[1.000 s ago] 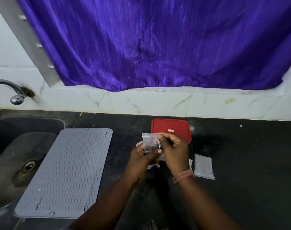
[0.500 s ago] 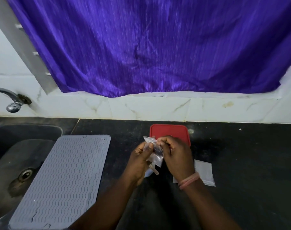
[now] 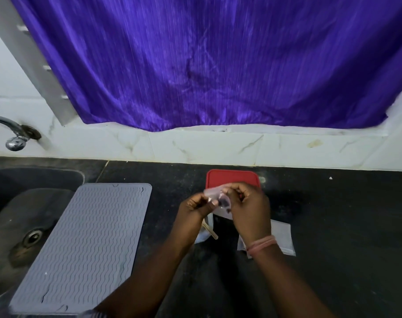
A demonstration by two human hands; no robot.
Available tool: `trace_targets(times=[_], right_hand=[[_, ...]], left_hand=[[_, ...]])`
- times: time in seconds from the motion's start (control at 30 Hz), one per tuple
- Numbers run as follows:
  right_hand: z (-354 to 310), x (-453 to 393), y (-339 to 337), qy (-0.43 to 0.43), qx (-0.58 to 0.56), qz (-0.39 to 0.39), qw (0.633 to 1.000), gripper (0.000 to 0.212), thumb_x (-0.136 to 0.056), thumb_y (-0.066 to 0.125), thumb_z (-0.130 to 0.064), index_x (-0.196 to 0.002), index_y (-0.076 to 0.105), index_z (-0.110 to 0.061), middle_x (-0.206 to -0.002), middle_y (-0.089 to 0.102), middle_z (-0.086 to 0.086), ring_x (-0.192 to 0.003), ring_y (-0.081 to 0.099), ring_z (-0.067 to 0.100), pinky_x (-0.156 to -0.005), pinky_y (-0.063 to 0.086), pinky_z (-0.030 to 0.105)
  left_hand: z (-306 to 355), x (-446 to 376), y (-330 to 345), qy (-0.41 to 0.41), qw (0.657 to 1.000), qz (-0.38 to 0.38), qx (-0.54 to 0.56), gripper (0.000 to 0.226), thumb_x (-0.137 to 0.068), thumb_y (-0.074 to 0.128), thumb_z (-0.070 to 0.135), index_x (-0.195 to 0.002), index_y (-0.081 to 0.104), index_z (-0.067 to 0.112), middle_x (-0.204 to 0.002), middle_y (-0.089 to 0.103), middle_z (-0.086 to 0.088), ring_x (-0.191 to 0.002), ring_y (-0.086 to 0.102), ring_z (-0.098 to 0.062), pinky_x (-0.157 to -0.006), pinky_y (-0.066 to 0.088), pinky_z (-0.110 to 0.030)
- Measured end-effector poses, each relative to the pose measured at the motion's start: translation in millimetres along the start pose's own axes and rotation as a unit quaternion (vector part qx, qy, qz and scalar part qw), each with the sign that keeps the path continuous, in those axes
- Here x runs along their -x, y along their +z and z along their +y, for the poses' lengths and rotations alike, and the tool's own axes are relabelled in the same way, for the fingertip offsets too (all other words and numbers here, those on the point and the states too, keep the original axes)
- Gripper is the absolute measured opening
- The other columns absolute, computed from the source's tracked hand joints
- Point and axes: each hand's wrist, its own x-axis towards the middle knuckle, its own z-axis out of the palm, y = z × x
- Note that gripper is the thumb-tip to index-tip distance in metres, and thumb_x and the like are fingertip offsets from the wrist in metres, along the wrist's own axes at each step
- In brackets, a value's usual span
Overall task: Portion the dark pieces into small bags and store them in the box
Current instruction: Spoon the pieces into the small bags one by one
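Partly hidden, both hands (image 3: 227, 206) pinching a small bag (image 3: 218, 198) of blurred dark pieces (image 3: 224, 201).

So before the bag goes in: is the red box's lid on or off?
On. The red lid sits flat, closed, behind both hands holding the small bag.

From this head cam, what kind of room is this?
Most likely a home kitchen: a dark sink with a wall tap, a black stone counter and a grey ribbed drying mat beside the sink.
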Motion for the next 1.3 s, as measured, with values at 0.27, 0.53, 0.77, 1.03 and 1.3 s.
trace_targets(times=[0.27, 0.53, 0.77, 1.03, 1.3], right_hand=[[2, -1, -8, 0.081, -0.102, -0.118, 0.984, 0.014, -0.087, 0.075, -0.012, -0.095, 0.071, -0.023, -0.086, 0.075, -0.007, -0.082, 0.071, 0.004, -0.073, 0.058, 0.023], [7, 3, -6, 0.104, -0.105, -0.148, 0.978, 0.014, -0.086, 0.075, -0.011, -0.093, 0.073, -0.022, -0.085, 0.077, -0.007, -0.082, 0.073, 0.008, -0.078, 0.058, 0.027], [7, 6, -1, 0.050, -0.038, -0.100, 0.993, 0.011, -0.092, 0.066, -0.011, -0.088, 0.068, -0.022, -0.081, 0.073, -0.007, -0.078, 0.069, 0.008, -0.072, 0.057, 0.031], [14, 5, 0, 0.092, -0.119, -0.080, 0.985, 0.012, -0.091, 0.065, -0.005, -0.085, 0.068, -0.015, -0.081, 0.073, 0.001, -0.077, 0.070, 0.013, -0.070, 0.056, 0.028], [20, 3, -6, 0.118, -0.127, -0.029, 0.984, 0.015, -0.088, 0.074, -0.012, -0.074, 0.067, -0.013, -0.068, 0.066, 0.000, -0.066, 0.061, 0.012, -0.067, 0.053, 0.031]], left_hand=[[-1, -4, -5, 0.003, 0.997, 0.077, -0.024, 0.016, -0.093, 0.071, 0.015, -0.091, 0.079, 0.002, -0.086, 0.076, -0.022, -0.080, 0.073, -0.033, -0.077, 0.057, -0.044], [6, -4, 0, 0.019, 0.998, 0.059, -0.016, 0.017, -0.095, 0.068, 0.011, -0.093, 0.077, -0.002, -0.086, 0.076, -0.023, -0.080, 0.074, -0.032, -0.074, 0.059, -0.038], [3, -6, 4, 0.031, 0.997, 0.064, -0.022, 0.016, -0.096, 0.068, 0.019, -0.095, 0.076, 0.005, -0.085, 0.077, -0.016, -0.078, 0.073, -0.024, -0.071, 0.058, -0.036], [-10, -4, 4, -0.034, 0.999, -0.023, 0.017, 0.018, -0.090, 0.072, 0.003, -0.106, 0.073, -0.006, -0.097, 0.077, -0.022, -0.087, 0.074, -0.024, -0.072, 0.057, -0.026], [-3, -5, -2, -0.091, 0.993, -0.079, -0.012, 0.010, -0.091, 0.071, 0.006, -0.088, 0.078, 0.000, -0.071, 0.075, -0.003, -0.066, 0.069, -0.009, -0.062, 0.051, -0.019]])
